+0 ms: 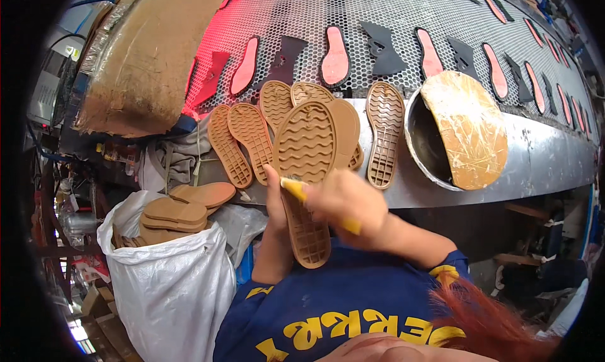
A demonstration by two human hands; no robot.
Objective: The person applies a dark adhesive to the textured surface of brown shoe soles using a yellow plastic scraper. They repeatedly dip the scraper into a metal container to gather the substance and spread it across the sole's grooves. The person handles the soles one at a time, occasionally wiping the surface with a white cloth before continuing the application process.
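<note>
My left hand (pixel 275 204) grips a tan shoe sole (pixel 305 138) upright in front of me, its wavy and gridded tread facing me. Behind that sole, the smooth edge of another tan sole (pixel 348 125) shows; whether my hand holds it too I cannot tell. Closed round a yellow tool with a whitish tip (pixel 295 188), my right hand (pixel 353 204) is slightly blurred. The tip lies over the middle of the held sole, close to my left thumb. My right fingers hide part of the tool, and its exact kind does not show.
More tan soles (pixel 249 135) lie tread-up on the metal table edge (pixel 535 157). To the right stands a metal pot (pixel 416 147) partly covered by a tape-wrapped board (pixel 469 132). Beyond, a perforated conveyor (pixel 397 31) carries pink insoles and dark straps. A white sack (pixel 170 280) of soles is at left.
</note>
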